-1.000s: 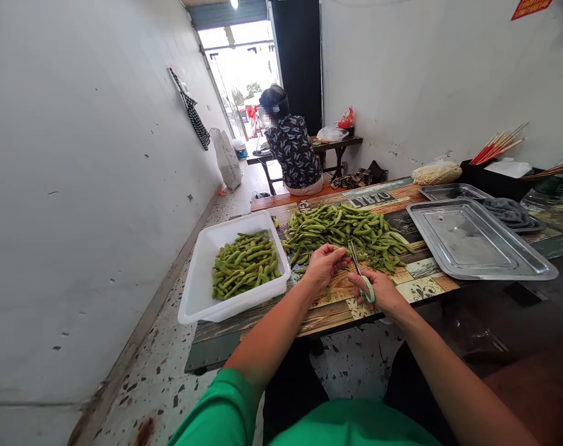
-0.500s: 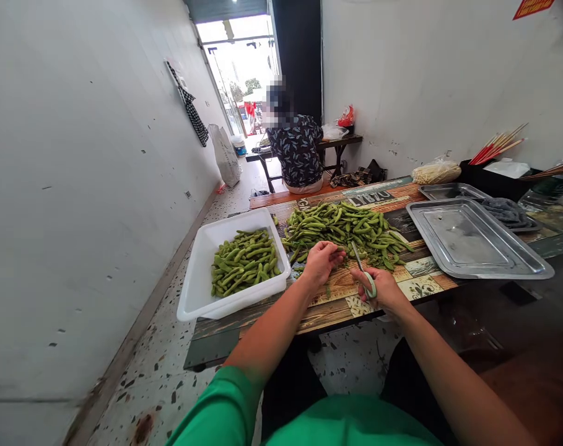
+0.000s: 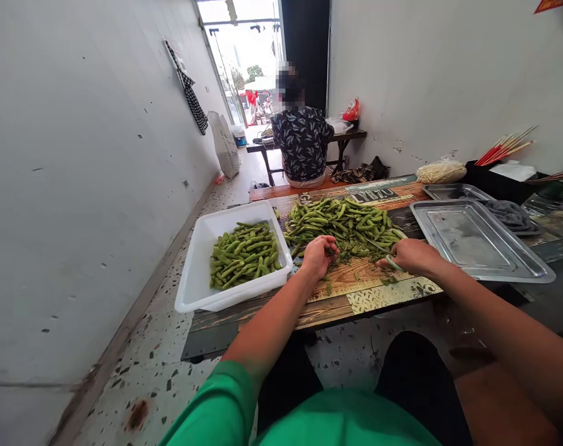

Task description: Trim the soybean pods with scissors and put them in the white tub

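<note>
dark plate print [image 3: 373, 194] on tabletop [image 3: 325, 308]: starts "l", rest uncertain; red wall sign [image 3: 551, 5], sack print [image 3: 224, 145] unreadable.

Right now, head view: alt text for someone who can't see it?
Over a table bearing a pile of green pods, a person's right hand holds scissors; the left hand is curled at the pile's near edge, contents unclear. A white tub with more pods stands left, a metal tray right. Beyond, a co-worker sits, back turned.

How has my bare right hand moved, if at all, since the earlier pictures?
Yes, your bare right hand has moved rightward and away from your body, closer to the silver rectangular metal tray.
</note>
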`<state>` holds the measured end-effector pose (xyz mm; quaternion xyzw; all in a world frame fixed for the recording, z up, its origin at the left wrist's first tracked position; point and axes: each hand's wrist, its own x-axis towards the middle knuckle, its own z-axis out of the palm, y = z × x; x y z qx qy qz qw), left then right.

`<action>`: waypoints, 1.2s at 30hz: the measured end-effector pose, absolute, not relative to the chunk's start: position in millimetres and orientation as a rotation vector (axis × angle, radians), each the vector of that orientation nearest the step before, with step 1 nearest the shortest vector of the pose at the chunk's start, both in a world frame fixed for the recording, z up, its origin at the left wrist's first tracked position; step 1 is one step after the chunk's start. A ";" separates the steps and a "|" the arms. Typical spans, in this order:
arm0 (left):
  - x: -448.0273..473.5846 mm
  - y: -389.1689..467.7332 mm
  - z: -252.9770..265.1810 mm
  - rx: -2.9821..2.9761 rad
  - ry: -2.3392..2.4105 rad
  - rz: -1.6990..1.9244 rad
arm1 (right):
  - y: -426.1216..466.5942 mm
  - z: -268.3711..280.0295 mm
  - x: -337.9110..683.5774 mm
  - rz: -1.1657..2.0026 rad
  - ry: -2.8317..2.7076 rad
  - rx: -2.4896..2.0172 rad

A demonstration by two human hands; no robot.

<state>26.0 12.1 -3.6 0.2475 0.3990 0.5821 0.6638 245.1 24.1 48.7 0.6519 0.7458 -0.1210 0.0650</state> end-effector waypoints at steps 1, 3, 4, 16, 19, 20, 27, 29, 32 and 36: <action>25.9 12.2 -3.3 0.569 0.898 1.313 | 26.7 52.6 242.3 -0.204 2.229 1.930; 25.8 12.6 -3.0 0.581 0.882 1.309 | 30.7 56.7 234.9 -0.043 2.185 1.898; 25.7 12.8 -3.1 0.581 0.873 1.308 | 32.4 56.8 230.8 -0.017 2.173 1.887; 27.2 13.7 -3.2 0.587 0.902 1.316 | 40.6 47.8 238.1 -0.591 2.277 1.834; 28.6 13.3 -4.2 0.618 0.897 1.283 | 25.4 61.3 246.4 -1.300 2.235 1.860; 29.3 12.9 -4.9 0.639 0.886 1.253 | 19.3 64.8 246.9 -1.452 2.212 1.833; 30.9 10.8 -6.6 0.757 0.766 1.241 | -2.9 53.6 235.3 -1.841 2.236 1.568; 29.2 12.9 -7.1 0.722 0.750 1.260 | -4.4 44.9 233.8 -1.935 2.222 1.536; 27.8 17.5 -10.0 0.649 0.785 1.362 | -10.6 33.1 231.3 -2.125 2.191 1.552; 30.0 20.7 -15.3 0.628 0.880 1.442 | -22.2 17.9 220.9 -1.964 2.281 1.959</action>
